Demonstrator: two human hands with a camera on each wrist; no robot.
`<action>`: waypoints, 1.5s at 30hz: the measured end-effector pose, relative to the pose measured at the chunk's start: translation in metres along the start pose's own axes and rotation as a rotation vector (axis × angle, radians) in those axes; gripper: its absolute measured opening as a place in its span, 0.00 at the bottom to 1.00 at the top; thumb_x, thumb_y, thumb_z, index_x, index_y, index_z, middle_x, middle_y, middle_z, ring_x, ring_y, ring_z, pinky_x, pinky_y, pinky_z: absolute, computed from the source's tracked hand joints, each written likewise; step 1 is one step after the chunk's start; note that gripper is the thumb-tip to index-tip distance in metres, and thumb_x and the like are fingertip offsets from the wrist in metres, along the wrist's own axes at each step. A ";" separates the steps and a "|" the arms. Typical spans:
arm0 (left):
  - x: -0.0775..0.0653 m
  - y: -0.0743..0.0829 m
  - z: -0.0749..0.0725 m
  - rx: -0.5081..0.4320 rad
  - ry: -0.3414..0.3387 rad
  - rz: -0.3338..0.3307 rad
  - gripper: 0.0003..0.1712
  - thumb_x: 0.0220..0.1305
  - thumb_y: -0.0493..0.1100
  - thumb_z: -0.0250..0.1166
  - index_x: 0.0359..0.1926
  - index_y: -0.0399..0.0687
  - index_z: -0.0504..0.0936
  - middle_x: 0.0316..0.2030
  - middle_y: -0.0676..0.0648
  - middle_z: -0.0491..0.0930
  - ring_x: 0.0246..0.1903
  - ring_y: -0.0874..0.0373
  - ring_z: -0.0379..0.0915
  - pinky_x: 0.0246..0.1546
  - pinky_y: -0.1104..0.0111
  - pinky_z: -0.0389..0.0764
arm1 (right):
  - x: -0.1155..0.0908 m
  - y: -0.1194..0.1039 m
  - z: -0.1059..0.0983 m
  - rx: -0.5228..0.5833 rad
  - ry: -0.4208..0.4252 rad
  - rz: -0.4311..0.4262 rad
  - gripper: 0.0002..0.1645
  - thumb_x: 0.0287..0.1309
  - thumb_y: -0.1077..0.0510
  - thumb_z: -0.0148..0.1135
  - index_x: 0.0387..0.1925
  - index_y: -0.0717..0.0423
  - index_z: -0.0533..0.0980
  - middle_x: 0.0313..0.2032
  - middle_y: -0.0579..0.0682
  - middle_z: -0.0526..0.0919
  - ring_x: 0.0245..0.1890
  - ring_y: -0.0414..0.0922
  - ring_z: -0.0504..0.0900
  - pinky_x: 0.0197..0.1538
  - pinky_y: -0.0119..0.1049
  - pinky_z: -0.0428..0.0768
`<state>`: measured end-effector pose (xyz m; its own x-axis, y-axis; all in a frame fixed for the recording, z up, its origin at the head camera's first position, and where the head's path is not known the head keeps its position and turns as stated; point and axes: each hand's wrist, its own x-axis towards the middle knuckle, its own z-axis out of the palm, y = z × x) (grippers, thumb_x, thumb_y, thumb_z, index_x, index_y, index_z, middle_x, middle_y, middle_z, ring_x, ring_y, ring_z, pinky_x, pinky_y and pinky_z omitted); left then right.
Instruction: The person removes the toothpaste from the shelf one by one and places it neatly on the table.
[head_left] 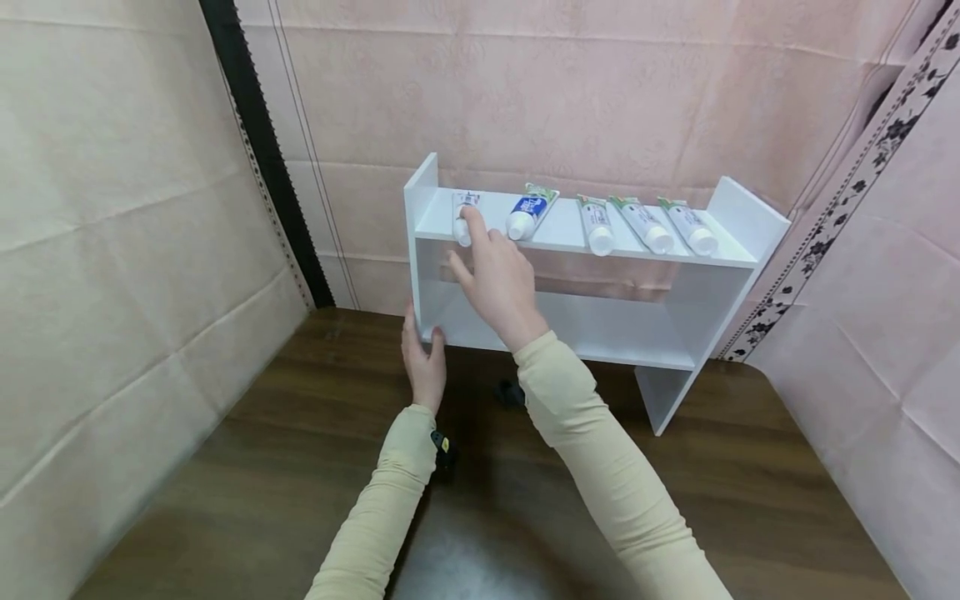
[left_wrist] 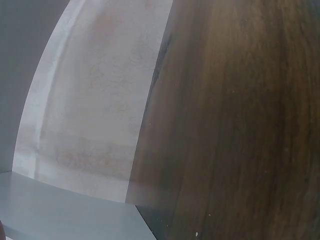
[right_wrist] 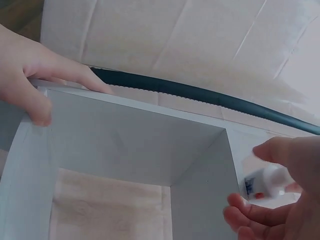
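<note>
At the left end of the top board on the white shelf unit (head_left: pixel 697 312), I am holding the right hand (head_left: pixel 498 283) over the leftmost tube (head_left: pixel 458 221), which is lying with its white cap (head_left: pixel 462 237) towards the front. The thumb and fingers are sitting spread around that tube rather than closing on it; whether the index finger is pressing or merely touching, I am not managing to tell from these remote feeds, as the tube is blurring in the right wrist view. Meanwhile the left hand (head_left: pixel 426 358) is gripping the left side panel (right_wrist: pixel 130 135), and I am judging that brace important: the unit is standing on the brown tabletop (head_left: pixel 300 467) and a careless push could be shifting it. For the tube itself, I am favouring light fingertip pressure, minding the cap's line with its neighbours and the gap beside the blue-labelled tube (head_left: pixel 531 212).

As for writing, I am getting little. The blue-labelled tube is showing pale lettering, the three right-hand tubes (head_left: pixel 643 225) are carrying small print and green far ends, and the leftmost is showing dark blue and red marks close up. No brand name is coming through legibly.
</note>
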<state>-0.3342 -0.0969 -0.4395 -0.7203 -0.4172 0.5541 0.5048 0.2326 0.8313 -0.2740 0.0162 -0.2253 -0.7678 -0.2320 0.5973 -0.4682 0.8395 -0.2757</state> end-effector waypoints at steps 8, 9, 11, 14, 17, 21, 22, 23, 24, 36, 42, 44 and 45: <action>-0.002 -0.002 0.000 -0.030 -0.010 -0.017 0.36 0.70 0.45 0.53 0.74 0.72 0.53 0.69 0.49 0.63 0.64 0.47 0.61 0.61 0.44 0.66 | 0.004 -0.001 0.007 0.108 0.084 0.024 0.23 0.67 0.45 0.54 0.56 0.52 0.64 0.32 0.55 0.83 0.25 0.48 0.76 0.28 0.42 0.75; -0.002 -0.002 0.000 -0.030 -0.008 -0.017 0.35 0.70 0.45 0.52 0.74 0.72 0.53 0.69 0.49 0.63 0.63 0.47 0.62 0.61 0.44 0.66 | 0.005 -0.001 0.008 0.118 0.098 0.020 0.22 0.67 0.47 0.54 0.55 0.53 0.65 0.33 0.54 0.84 0.24 0.47 0.76 0.28 0.41 0.74; -0.003 -0.003 0.000 -0.030 -0.002 -0.012 0.35 0.70 0.45 0.53 0.74 0.71 0.53 0.69 0.48 0.63 0.63 0.47 0.63 0.61 0.44 0.67 | 0.003 0.000 0.011 0.134 0.122 0.004 0.20 0.66 0.49 0.53 0.54 0.54 0.66 0.35 0.55 0.85 0.24 0.46 0.76 0.27 0.40 0.74; -0.004 -0.003 0.000 -0.022 0.008 -0.005 0.35 0.69 0.46 0.53 0.74 0.70 0.54 0.68 0.48 0.64 0.62 0.47 0.64 0.60 0.45 0.68 | -0.003 0.003 0.016 0.174 0.155 -0.021 0.18 0.65 0.53 0.53 0.53 0.55 0.67 0.41 0.56 0.85 0.24 0.46 0.76 0.26 0.37 0.72; -0.004 -0.002 0.000 -0.016 0.006 -0.010 0.34 0.70 0.46 0.53 0.73 0.71 0.55 0.67 0.49 0.65 0.62 0.47 0.64 0.60 0.45 0.69 | -0.012 0.004 0.019 0.231 0.188 -0.030 0.18 0.64 0.55 0.54 0.52 0.56 0.67 0.43 0.57 0.85 0.25 0.47 0.76 0.26 0.36 0.72; -0.004 -0.002 0.000 -0.012 -0.003 -0.023 0.34 0.70 0.45 0.54 0.73 0.71 0.55 0.67 0.49 0.64 0.62 0.48 0.63 0.59 0.46 0.71 | -0.027 0.005 0.022 0.300 0.226 -0.032 0.17 0.62 0.57 0.54 0.51 0.58 0.67 0.45 0.60 0.84 0.27 0.49 0.80 0.27 0.36 0.77; -0.004 -0.001 0.001 -0.014 -0.004 -0.024 0.34 0.70 0.45 0.54 0.73 0.70 0.55 0.67 0.49 0.64 0.62 0.48 0.63 0.59 0.46 0.71 | -0.031 0.005 0.022 0.316 0.232 -0.032 0.17 0.62 0.57 0.54 0.51 0.59 0.67 0.46 0.60 0.83 0.29 0.50 0.81 0.27 0.37 0.79; -0.004 -0.001 0.001 -0.015 -0.005 -0.024 0.34 0.70 0.44 0.54 0.73 0.69 0.55 0.68 0.49 0.64 0.63 0.48 0.63 0.59 0.46 0.71 | -0.034 0.005 0.023 0.325 0.239 -0.034 0.17 0.62 0.58 0.55 0.51 0.59 0.67 0.46 0.61 0.83 0.29 0.51 0.81 0.28 0.38 0.80; -0.004 0.000 0.001 -0.018 -0.005 -0.024 0.34 0.70 0.43 0.54 0.73 0.68 0.55 0.68 0.49 0.64 0.63 0.47 0.63 0.59 0.46 0.71 | -0.038 0.006 0.023 0.331 0.245 -0.034 0.17 0.62 0.58 0.55 0.50 0.60 0.67 0.46 0.61 0.83 0.30 0.51 0.82 0.28 0.38 0.81; -0.011 0.027 -0.009 -0.042 -0.052 -0.014 0.33 0.71 0.39 0.53 0.74 0.55 0.54 0.68 0.40 0.62 0.64 0.43 0.62 0.61 0.45 0.70 | -0.086 0.026 0.019 0.570 0.191 0.000 0.18 0.62 0.60 0.55 0.53 0.56 0.68 0.39 0.61 0.83 0.19 0.45 0.69 0.22 0.32 0.68; -0.002 0.001 -0.006 -0.060 -0.064 -0.011 0.34 0.71 0.42 0.54 0.73 0.63 0.55 0.67 0.46 0.63 0.64 0.46 0.61 0.61 0.43 0.68 | -0.114 0.037 0.012 0.570 0.191 -0.009 0.22 0.62 0.63 0.56 0.57 0.55 0.67 0.39 0.59 0.81 0.18 0.42 0.64 0.22 0.31 0.63; 0.001 -0.001 -0.006 -0.052 -0.070 -0.002 0.34 0.71 0.43 0.54 0.73 0.65 0.55 0.67 0.47 0.63 0.64 0.47 0.61 0.62 0.43 0.67 | -0.122 0.041 0.010 0.558 0.203 -0.001 0.23 0.62 0.64 0.56 0.58 0.54 0.67 0.41 0.59 0.80 0.18 0.41 0.63 0.22 0.30 0.63; 0.002 -0.001 -0.005 -0.048 -0.072 0.003 0.33 0.71 0.43 0.54 0.73 0.65 0.55 0.67 0.46 0.63 0.64 0.47 0.61 0.62 0.43 0.66 | -0.126 0.042 0.009 0.554 0.205 0.005 0.23 0.62 0.65 0.57 0.58 0.55 0.67 0.42 0.60 0.80 0.18 0.41 0.64 0.22 0.30 0.64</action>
<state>-0.3335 -0.1024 -0.4399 -0.7501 -0.3521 0.5598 0.5280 0.1908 0.8275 -0.2008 0.0767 -0.3192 -0.6960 -0.0829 0.7133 -0.6660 0.4459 -0.5980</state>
